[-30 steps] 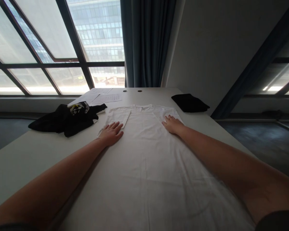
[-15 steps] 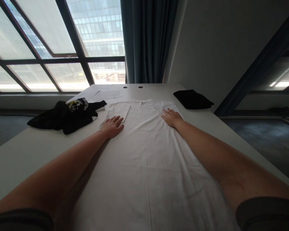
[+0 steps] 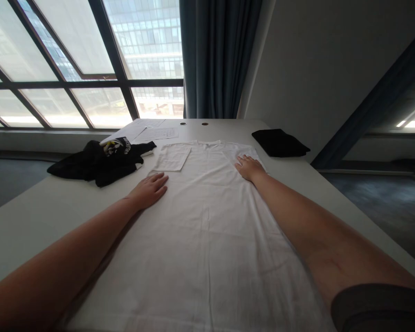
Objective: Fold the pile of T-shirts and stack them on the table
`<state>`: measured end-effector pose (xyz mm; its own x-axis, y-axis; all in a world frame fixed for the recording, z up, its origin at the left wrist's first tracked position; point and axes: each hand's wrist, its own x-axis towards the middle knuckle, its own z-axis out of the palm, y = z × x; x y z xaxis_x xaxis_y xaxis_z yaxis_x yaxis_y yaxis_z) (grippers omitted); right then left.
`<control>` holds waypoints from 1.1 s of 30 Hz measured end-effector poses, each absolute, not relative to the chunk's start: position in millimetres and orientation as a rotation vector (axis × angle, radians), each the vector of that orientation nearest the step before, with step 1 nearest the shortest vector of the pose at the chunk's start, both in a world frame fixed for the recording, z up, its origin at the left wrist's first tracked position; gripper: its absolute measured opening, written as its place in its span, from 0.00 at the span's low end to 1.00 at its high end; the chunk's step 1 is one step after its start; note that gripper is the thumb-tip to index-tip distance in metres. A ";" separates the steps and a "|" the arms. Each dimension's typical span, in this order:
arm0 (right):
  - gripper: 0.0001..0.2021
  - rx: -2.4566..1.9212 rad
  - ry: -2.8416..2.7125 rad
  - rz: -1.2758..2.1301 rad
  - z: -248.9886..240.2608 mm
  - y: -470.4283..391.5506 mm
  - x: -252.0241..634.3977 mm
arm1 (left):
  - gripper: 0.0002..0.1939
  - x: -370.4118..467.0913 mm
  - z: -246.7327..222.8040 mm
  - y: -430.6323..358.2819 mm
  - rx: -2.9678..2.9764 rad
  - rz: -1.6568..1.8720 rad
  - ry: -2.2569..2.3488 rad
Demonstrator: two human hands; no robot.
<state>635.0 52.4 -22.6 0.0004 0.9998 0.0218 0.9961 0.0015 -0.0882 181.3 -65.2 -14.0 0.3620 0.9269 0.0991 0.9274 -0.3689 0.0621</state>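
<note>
A white T-shirt [image 3: 193, 221] lies spread on the white table, its neckline at the far end and its hem toward me. The left sleeve [image 3: 173, 159] is folded inward over the body of the shirt. My left hand [image 3: 148, 190] rests with fingers extended on the shirt's left edge, just below that sleeve. My right hand [image 3: 249, 168] lies flat on the right side near the other sleeve, fingers spread. Light creases run down the fabric from the right hand and along the middle.
On the left of the table [image 3: 17, 235] is a crumpled black garment [image 3: 100, 163] with a printed design. A folded black cloth [image 3: 280, 143] sits at the far right. Paper sheets [image 3: 157, 133] lie at the back left, before windows and a blue curtain [image 3: 217, 60].
My left hand has slid left and toward me, off the folded sleeve to the shirt's edge. My right hand stays on the right side. The view has shifted slightly.
</note>
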 end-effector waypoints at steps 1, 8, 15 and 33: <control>0.34 -2.162 -2.166 0.065 -22.9 52.6 635.2 | 0.35 169.3 -14.3 -80.5 -2.599 -0.197 -1.753; 0.33 -2.153 -2.165 0.003 -28.6 52.7 635.3 | 0.36 102.6 -14.9 -194.7 -2.445 -0.244 -1.995; 0.27 -2.135 -2.080 -0.175 -7.8 41.8 613.8 | 0.33 90.4 -21.8 -265.9 -2.343 -0.519 -2.142; 0.33 -1.845 -2.355 0.366 17.7 83.4 247.8 | 0.13 114.4 -6.6 -277.1 -2.258 -0.646 -2.324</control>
